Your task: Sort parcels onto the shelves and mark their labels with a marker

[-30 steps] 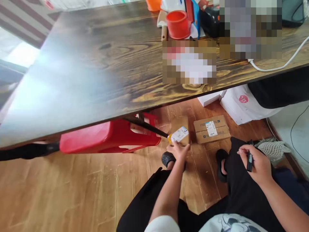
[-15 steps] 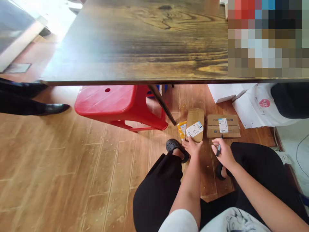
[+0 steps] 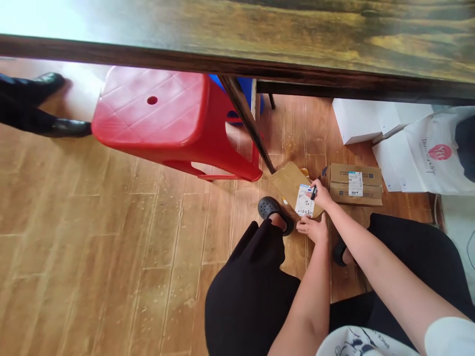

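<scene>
The left hand [image 3: 314,229] pinches the tilted brown cardboard parcel [image 3: 291,184] steady by its lower edge so the right hand [image 3: 322,194], gripping a black marker pen [image 3: 313,192], can meet its white shipping label [image 3: 305,200] squarely.

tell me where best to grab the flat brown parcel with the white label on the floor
Probably by its long bare edges, coming from above. The parcel is flat and tilted, its far end near the table leg. The left hand already holds its near corner, and the right hand, holding a pen, is at the label, so that end is taken.
</scene>
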A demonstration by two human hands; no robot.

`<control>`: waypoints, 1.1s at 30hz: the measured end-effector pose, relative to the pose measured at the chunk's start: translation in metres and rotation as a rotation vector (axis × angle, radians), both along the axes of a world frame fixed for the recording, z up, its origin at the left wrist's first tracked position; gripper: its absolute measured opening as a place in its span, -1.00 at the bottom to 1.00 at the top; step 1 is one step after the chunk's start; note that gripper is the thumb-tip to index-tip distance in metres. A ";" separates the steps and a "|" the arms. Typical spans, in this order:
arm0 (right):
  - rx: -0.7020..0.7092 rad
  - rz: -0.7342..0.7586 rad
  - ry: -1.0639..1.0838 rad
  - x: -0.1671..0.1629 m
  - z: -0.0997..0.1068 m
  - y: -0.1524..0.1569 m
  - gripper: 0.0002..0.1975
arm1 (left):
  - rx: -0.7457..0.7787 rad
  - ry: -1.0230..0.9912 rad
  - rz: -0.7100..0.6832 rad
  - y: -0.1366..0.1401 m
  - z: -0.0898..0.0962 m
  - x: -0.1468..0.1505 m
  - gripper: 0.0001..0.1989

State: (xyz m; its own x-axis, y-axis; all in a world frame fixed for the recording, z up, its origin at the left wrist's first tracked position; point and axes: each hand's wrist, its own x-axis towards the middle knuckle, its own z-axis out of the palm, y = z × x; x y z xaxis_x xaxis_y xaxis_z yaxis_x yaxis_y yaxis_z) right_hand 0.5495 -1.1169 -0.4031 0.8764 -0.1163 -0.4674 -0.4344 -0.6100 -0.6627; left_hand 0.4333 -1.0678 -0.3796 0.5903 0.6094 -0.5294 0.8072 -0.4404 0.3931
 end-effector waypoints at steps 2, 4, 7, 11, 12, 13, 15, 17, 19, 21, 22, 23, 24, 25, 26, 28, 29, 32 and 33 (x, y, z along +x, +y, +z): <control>0.029 0.054 0.009 0.016 -0.002 -0.004 -0.64 | -0.037 -0.018 -0.052 0.004 -0.002 0.007 -0.51; 0.055 0.051 -0.034 0.026 0.000 -0.007 -0.60 | -0.057 -0.015 -0.079 0.010 -0.004 0.010 -0.53; 0.090 -0.127 -0.220 0.021 0.011 -0.011 -0.64 | -0.072 -0.054 -0.092 0.018 -0.006 0.008 -0.52; 0.155 -0.308 -0.329 -0.006 0.028 -0.012 -0.61 | -0.079 -0.165 -0.139 0.023 -0.012 0.002 -0.50; 0.200 -0.321 -0.321 -0.013 0.031 -0.011 -0.56 | -0.074 -0.183 -0.144 0.024 -0.013 0.001 -0.52; 0.255 -0.334 -0.309 -0.018 0.033 -0.009 -0.53 | -0.070 -0.197 -0.145 0.025 -0.015 0.000 -0.55; 0.366 -0.360 -0.264 -0.024 0.035 -0.006 -0.53 | -0.072 -0.212 -0.141 0.025 -0.017 -0.001 -0.62; 0.441 -0.396 -0.208 -0.025 0.033 -0.001 -0.62 | -0.081 -0.217 -0.133 0.026 -0.019 -0.002 -0.67; 0.475 -0.429 -0.175 -0.023 0.031 0.003 -0.73 | -0.090 -0.227 -0.124 0.026 -0.019 -0.003 -0.70; 0.459 -0.431 -0.172 -0.021 0.028 0.007 -0.76 | -0.093 -0.234 -0.113 0.027 -0.019 -0.003 -0.73; 0.437 -0.424 -0.175 -0.020 0.027 0.008 -0.76 | -0.091 -0.231 -0.106 0.026 -0.018 -0.002 -0.75; 0.413 -0.417 -0.178 -0.019 0.027 0.009 -0.75 | -0.086 -0.223 -0.098 0.026 -0.018 -0.001 -0.77; 0.390 -0.411 -0.180 -0.019 0.026 0.009 -0.74 | -0.080 -0.212 -0.088 0.025 -0.017 0.000 -0.80; 0.371 -0.401 -0.179 -0.019 0.026 0.010 -0.73 | -0.074 -0.201 -0.076 0.025 -0.016 0.001 -0.82; 0.358 -0.383 -0.176 -0.018 0.027 0.011 -0.72 | -0.069 -0.193 -0.063 0.024 -0.016 0.002 -0.84; 0.344 -0.317 -0.173 -0.016 0.027 0.015 -0.72 | -0.062 -0.183 -0.041 0.021 -0.016 0.004 -0.86; 0.338 -0.273 -0.178 -0.013 0.028 0.018 -0.72 | -0.059 -0.183 -0.033 0.020 -0.016 0.005 -0.87; 0.304 -0.150 -0.199 -0.001 0.027 0.027 -0.72 | -0.043 -0.211 -0.017 0.016 -0.019 0.004 -0.88; 0.283 -0.115 -0.203 0.003 0.026 0.031 -0.72 | -0.038 -0.230 -0.012 0.015 -0.020 0.004 -0.88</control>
State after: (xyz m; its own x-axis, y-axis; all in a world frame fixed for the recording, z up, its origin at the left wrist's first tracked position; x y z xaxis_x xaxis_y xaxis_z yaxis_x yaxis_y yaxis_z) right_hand 0.5527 -1.0863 -0.3768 0.9433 -0.1107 -0.3129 -0.3317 -0.3447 -0.8782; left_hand 0.4368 -1.0523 -0.3996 0.7050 0.5841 -0.4023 0.6892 -0.4305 0.5828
